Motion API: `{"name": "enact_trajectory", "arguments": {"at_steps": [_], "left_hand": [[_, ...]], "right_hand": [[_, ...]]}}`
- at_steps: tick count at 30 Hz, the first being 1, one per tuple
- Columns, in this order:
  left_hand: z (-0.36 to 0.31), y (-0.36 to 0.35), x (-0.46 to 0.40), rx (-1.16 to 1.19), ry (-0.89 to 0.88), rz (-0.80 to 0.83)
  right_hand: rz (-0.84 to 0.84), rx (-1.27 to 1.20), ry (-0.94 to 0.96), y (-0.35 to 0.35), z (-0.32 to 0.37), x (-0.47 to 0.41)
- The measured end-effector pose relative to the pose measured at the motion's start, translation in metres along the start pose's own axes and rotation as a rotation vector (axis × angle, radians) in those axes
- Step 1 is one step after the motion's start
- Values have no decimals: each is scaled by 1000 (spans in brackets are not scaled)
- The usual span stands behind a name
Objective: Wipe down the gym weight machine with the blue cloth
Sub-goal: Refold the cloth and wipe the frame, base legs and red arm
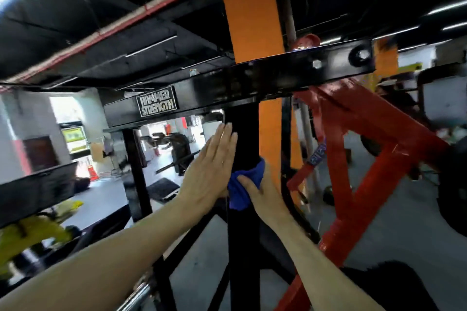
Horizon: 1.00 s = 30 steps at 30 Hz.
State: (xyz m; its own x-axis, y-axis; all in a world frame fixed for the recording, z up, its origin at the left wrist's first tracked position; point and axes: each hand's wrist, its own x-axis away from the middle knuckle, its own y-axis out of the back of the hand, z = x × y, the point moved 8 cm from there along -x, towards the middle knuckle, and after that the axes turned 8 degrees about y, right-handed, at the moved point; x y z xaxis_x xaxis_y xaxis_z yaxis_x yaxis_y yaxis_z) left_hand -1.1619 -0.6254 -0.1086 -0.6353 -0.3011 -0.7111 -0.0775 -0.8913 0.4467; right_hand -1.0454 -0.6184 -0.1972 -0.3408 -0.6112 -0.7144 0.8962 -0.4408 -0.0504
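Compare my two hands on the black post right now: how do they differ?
The left hand lies flat, fingers straight and pointing up along the left side of the black post; the right hand grips the blue cloth against the post. The left holds nothing; the right holds the cloth. The left reaches higher, its fingertips near the crossbeam; the right sits lower. Both are bare and at the same post.

We are looking down at a pale grey gym floor (106, 199). A dark rectangular mat (163, 188) is lying flat on it, the black steel post (242, 247) is standing on it, and the red frame (336, 230) is resting beside.
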Motion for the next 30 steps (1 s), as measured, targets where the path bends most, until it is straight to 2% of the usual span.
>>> {"name": "enact_trajectory", "arguments": {"at_steps": [2,4,6,9,13,18,22,25,27,30], "left_hand": [[-19,6,-5,-171,-84,19],[-34,14,-12,-381,-159,28],[-35,24,-22,-491,-198,-11],[-20,45,-42,-536,-239,-55],[-17,50,-48,-616,-394,-17],[-32,49,-33,-580,-465,28],[-65,30,-7,-567,-640,127],[-82,12,6,-572,-652,165],[-90,-4,17,-625,-662,272],[-108,-20,35,-635,-688,344]], "right_hand": [[73,-3,9,-1,1,-5],[74,-21,49,3,19,-30],[63,-32,133,8,48,-62],[41,-151,168,12,67,-84],[34,-298,13,9,25,-35],[136,-217,-124,-2,-49,51],[68,-190,-42,-2,-27,14],[11,-145,17,-1,-18,21],[-38,-85,-1,-7,-51,64],[-12,13,-181,-18,-128,146]]}}
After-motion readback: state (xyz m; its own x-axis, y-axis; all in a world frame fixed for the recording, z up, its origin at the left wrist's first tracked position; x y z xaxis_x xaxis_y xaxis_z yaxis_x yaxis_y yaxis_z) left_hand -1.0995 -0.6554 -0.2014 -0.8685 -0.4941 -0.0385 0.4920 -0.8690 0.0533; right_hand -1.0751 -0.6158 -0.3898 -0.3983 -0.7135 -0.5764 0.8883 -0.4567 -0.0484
